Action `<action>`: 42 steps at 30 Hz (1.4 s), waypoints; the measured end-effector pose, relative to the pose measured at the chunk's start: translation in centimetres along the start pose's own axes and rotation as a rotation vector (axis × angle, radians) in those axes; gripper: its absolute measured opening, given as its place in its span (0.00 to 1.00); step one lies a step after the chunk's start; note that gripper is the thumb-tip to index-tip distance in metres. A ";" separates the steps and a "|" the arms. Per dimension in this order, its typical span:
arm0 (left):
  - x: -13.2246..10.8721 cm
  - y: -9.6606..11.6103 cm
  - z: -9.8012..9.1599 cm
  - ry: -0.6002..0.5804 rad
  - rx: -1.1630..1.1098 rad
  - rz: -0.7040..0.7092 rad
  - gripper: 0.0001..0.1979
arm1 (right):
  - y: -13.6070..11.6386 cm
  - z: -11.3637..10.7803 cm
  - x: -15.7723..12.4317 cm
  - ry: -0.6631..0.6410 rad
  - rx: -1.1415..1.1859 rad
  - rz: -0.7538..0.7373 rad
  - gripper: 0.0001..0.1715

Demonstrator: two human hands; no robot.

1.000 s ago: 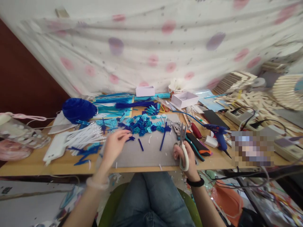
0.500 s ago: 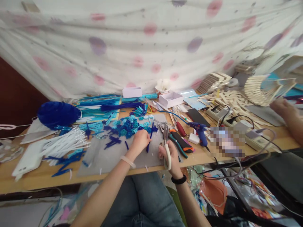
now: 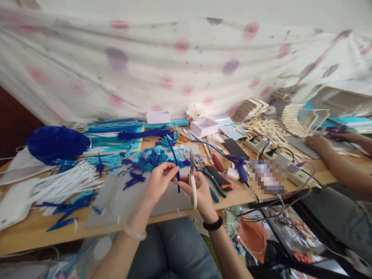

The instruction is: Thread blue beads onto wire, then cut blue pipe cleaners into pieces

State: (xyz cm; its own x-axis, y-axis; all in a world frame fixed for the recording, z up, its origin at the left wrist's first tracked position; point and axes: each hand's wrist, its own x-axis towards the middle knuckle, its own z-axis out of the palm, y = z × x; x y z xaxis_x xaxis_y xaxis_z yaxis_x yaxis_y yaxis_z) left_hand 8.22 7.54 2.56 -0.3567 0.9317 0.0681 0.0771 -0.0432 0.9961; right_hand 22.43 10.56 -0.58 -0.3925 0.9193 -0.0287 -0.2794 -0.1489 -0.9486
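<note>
My left hand (image 3: 160, 180) pinches a dark blue pipe cleaner (image 3: 173, 152), whose long end points up and away. Against its lower end, the thumb of my right hand (image 3: 202, 195) comes close or touches; I cannot tell which. White-handled scissors (image 3: 193, 190) are held in my right hand, their blades upward and beside the pipe cleaner. Just beyond my hands lies a heap of blue and turquoise fuzzy pieces (image 3: 149, 158) on a grey mat (image 3: 116, 201). Several short dark blue pieces (image 3: 134, 180) are left of it.
Pliers (image 3: 216, 178), a blue glue gun (image 3: 238, 166) and a power strip (image 3: 258, 149) lie to the right. White beaded stems (image 3: 66, 182) and a blue fuzzy bundle (image 3: 58, 144) are at left. A co-worker's hand (image 3: 319, 146) rests near wooden sticks (image 3: 266, 131).
My hands have come together around the pipe cleaner, which is now raised off the mat. The scissors moved in beside it. My view shifted slightly, and the co-worker's second hand now shows.
</note>
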 end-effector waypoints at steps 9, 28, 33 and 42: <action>-0.9 -1.0 -0.9 0.149 -0.138 0.027 0.09 | 0.4 2.1 0.5 -0.040 -0.043 0.019 0.29; -1.5 -1.7 -1.7 0.190 -0.200 -0.157 0.12 | 0.5 1.6 0.1 0.026 -0.096 0.030 0.28; -1.8 -1.7 -1.2 0.211 -0.206 -0.183 0.14 | 0.4 1.6 -0.1 -0.001 -0.066 0.107 0.30; -1.5 -2.3 -1.0 0.164 -0.184 -0.124 0.17 | 0.0 1.3 0.8 -0.093 -0.083 0.182 0.28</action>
State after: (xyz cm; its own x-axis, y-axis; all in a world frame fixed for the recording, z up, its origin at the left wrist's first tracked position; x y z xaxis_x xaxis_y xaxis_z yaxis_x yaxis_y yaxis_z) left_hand 7.62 5.89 0.23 -0.4999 0.8639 -0.0617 -0.1419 -0.0114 0.9898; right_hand 21.03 10.83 -0.17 -0.5100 0.8419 -0.1765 -0.1247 -0.2753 -0.9532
